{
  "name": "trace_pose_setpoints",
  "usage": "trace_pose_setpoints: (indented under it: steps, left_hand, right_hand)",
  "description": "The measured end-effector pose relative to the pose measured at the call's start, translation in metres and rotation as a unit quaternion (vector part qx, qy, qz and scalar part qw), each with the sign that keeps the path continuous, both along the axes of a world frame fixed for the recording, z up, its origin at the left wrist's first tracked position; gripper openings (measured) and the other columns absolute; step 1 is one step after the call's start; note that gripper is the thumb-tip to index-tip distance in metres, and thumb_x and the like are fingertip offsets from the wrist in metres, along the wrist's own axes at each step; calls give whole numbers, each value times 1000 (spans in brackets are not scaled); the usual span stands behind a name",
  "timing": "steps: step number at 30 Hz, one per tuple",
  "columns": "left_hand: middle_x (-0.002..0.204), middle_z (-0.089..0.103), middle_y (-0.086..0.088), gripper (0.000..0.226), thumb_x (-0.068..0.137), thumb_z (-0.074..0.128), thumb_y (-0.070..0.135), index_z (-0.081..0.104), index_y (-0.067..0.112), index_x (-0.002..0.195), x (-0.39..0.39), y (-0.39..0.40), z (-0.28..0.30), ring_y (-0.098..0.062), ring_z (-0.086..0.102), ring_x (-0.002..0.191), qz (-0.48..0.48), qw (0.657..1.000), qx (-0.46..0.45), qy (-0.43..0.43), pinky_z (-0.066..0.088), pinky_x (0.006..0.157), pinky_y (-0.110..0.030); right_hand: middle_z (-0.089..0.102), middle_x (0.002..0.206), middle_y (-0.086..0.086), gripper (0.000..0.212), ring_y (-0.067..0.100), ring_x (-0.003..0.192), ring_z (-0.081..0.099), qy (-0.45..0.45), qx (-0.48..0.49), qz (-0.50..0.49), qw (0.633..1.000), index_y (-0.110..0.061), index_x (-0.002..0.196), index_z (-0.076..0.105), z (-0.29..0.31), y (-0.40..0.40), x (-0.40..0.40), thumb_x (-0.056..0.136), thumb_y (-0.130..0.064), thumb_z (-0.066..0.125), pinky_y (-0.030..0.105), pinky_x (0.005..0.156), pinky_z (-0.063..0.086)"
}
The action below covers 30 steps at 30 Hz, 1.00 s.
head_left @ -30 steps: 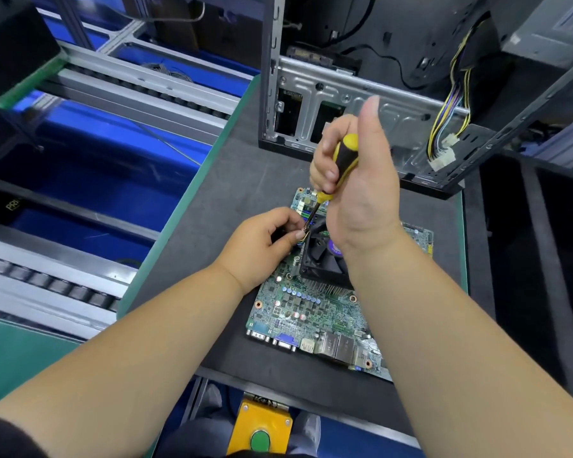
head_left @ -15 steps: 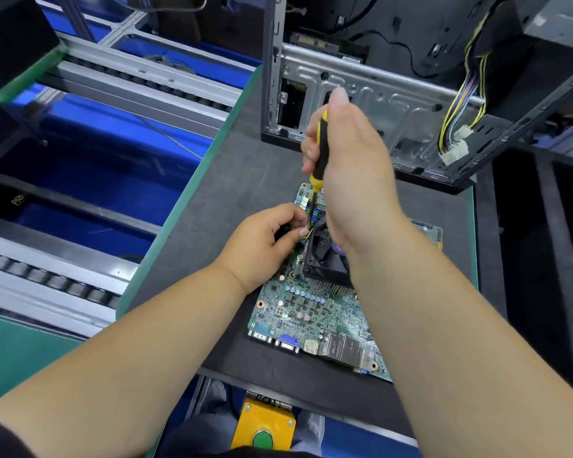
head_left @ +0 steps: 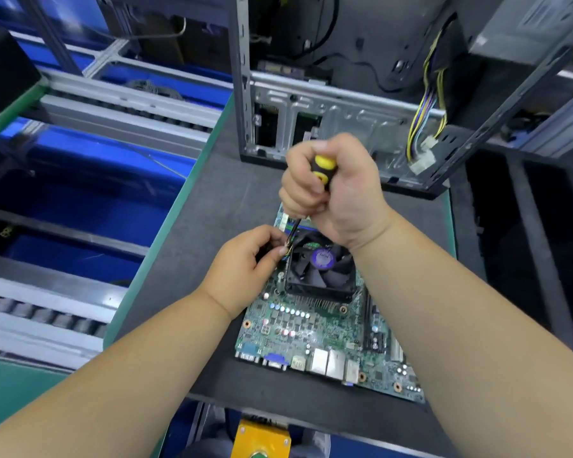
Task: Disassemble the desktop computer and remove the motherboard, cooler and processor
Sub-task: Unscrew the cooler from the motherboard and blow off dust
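While the right hand (head_left: 338, 190) grips the screwdriver (head_left: 323, 168), the left hand (head_left: 245, 269) pinches the cooler (head_left: 321, 269) wires.

Matt grey mat (head_left: 212, 200); bare metal case (head_left: 338, 104).

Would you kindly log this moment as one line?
right hand grips screwdriver | left hand steadies tip | cooler on motherboard

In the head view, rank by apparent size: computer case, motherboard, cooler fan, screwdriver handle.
1. computer case, though it is farther away and cropped.
2. motherboard
3. cooler fan
4. screwdriver handle, mostly hidden inside the right hand.
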<state>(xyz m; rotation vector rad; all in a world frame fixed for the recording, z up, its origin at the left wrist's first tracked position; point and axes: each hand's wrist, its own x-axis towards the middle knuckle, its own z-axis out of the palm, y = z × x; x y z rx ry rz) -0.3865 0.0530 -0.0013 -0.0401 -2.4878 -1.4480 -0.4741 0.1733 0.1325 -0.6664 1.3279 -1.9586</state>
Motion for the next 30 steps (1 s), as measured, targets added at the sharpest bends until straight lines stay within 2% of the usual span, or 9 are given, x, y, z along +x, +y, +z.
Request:
trace_pose_setpoints:
  steps: [4, 7, 10, 13, 17, 21, 24, 27, 30]
  left_hand:
    - [82, 59, 14, 21, 90, 63, 11, 55, 30, 91, -1, 1, 3, -4, 55, 78, 5, 1000, -15, -5, 44, 74, -18]
    - [77, 56, 12, 21, 91, 63, 7, 53, 25, 88, -1, 2, 4, -4, 51, 74, 3, 1000, -26, -7, 44, 71, -26]
    - [84, 62, 3, 6, 92, 61, 7, 59, 13, 92, -1, 2, 3, -17, 58, 82, -7, 999, -34, -17, 49, 76, -39]
    - [90, 66, -3, 7, 92, 58, 11, 62, 9, 98, -2, 2, 3, -25, 61, 89, -18, 999, -29, -14, 50, 80, -43]
    - [87, 66, -2, 11, 87, 56, 14, 62, 10, 94, -1, 3, 4, -24, 61, 85, -15, 999, -28, -3, 50, 75, -41]
    - [85, 63, 7, 11, 87, 55, 17, 56, 28, 90, -1, 2, 3, -14, 58, 82, -13, 999, -32, 6, 45, 71, -27]
    - [87, 63, 3, 4, 92, 57, 16, 58, 18, 96, -1, 2, -2, -19, 59, 84, -8, 999, -47, -8, 49, 76, -34]
    - [83, 58, 6, 6, 92, 56, 20, 53, 24, 95, 0, 2, -3, -16, 55, 79, 5, 999, -53, -7, 48, 73, -33]
    - [83, 58, 6, 5, 91, 54, 24, 52, 26, 94, 1, 3, -2, -15, 54, 78, 5, 998, -68, -7, 46, 70, -32]
  right_hand:
    - [21, 45, 1, 29, 13, 45, 15, -3, 14, -16, 1000, -10, 57, 39, 3, 7, 4, 82, -24, 33, 34, 48, 11]
    - [42, 56, 4, 22, 20, 52, 39, 38, 81, -98, 991, -7, 78, 49, 3, 3, 16, 86, -27, 46, 30, 59, 34]
    - [61, 66, 1, 27, 20, 69, 58, 66, 121, -213, 967, -15, 81, 59, 3, -1, 27, 93, -37, 48, 26, 62, 39]
    - [53, 63, -3, 33, 18, 68, 50, 64, 136, -294, 944, -21, 76, 56, 2, -14, 37, 98, -39, 39, 30, 64, 36]
    - [32, 64, 10, 37, 21, 61, 28, 64, 88, -353, 929, -8, 73, 43, -4, -22, 43, 99, -32, 33, 33, 56, 26]
    - [21, 58, 10, 38, 15, 52, 20, 83, 36, -304, 949, -4, 60, 30, -7, -22, 41, 90, -25, 42, 28, 51, 16]
    - [21, 46, -1, 28, 13, 44, 16, 55, 28, -204, 977, -12, 53, 30, -1, -14, 25, 79, -15, 40, 21, 47, 15]
    - [18, 42, -4, 26, 10, 45, 10, -22, 15, -111, 993, -15, 50, 28, 5, 2, 7, 74, -19, 36, 24, 48, 11]
    - [19, 42, -2, 28, 10, 44, 11, -15, 32, -54, 998, -15, 49, 30, 8, 6, 2, 76, -19, 35, 27, 48, 11]
